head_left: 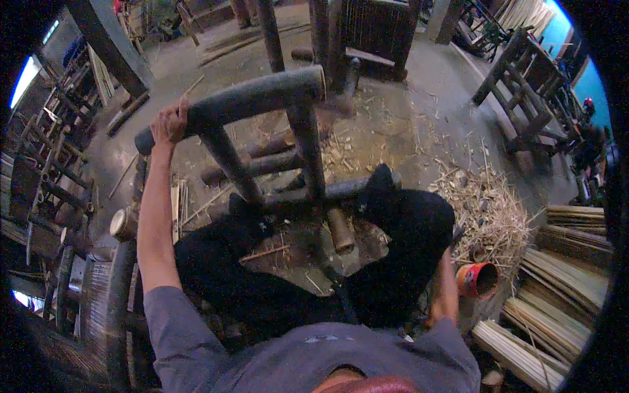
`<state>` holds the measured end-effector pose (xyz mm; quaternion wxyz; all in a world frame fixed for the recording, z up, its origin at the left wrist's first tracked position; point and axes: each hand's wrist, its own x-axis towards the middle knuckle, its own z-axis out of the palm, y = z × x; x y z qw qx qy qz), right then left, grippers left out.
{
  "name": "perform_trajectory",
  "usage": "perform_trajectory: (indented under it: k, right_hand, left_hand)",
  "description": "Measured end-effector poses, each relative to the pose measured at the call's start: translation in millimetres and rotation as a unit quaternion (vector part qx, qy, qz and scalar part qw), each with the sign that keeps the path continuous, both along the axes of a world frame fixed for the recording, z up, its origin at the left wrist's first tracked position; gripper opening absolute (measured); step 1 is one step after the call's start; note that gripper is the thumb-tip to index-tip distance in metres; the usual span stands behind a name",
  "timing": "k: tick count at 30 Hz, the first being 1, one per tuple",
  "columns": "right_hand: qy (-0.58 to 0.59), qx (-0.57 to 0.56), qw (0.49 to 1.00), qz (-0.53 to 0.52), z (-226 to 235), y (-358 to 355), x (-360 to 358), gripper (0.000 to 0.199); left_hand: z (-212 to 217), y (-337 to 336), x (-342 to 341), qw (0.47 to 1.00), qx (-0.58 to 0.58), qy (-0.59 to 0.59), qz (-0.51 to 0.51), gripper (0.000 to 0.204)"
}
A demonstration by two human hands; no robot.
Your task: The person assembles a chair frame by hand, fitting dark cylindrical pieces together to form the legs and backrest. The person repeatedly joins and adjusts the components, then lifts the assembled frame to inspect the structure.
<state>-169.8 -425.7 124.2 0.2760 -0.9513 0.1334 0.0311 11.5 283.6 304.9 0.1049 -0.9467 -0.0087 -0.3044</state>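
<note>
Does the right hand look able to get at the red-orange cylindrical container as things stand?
Probably yes: the container sits close beside the right forearm, with nothing visible between them. The right hand is hidden, seemingly behind the black-trousered right leg, so whether it is free is unclear.

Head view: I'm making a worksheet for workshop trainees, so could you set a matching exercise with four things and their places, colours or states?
1. Left hand
2. Container
3. Shavings
4. Pale strips

A. Gathered in bundles at the lower right
B. Red and orange outside, dark inside
C. On the thick dark pole, near its left end
D. Loosely heaped, tangled

Pairs: 1-C, 2-B, 3-D, 4-A
</note>
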Motion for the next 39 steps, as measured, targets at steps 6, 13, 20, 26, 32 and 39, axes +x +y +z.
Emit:
perform_trajectory:
  k: [6,13,20,26,32,39]
  right_hand:
    - [-0.115,-0.013,0.957,0.267,223,184,137,0.057]
    - [-0.315,0.074,0.94,0.104,194,338,285,0.061]
    - [0.019,0.564,0.818,0.11,163,348,335,0.046]
    - [-0.017,0.511,0.859,0.023,168,364,337,0.038]
    - [0.0,0.533,0.842,0.084,161,365,356,0.031]
    - [-0.039,0.484,0.873,0.039,166,364,347,0.036]
  left_hand:
    - [10,29,-41,0.995,-0.076,-0.032,0.052,0.046]
    - [1,-3,-40,0.994,-0.091,-0.028,0.057,0.052]
    - [17,32,-33,0.976,-0.17,0.132,-0.024,0.063]
    - [4,41,-24,0.984,-0.139,0.049,0.099,0.065]
    - [-53,112,46,0.982,-0.122,0.068,0.129,0.068]
    - [-69,138,50,0.989,-0.133,0.006,0.064,0.066]
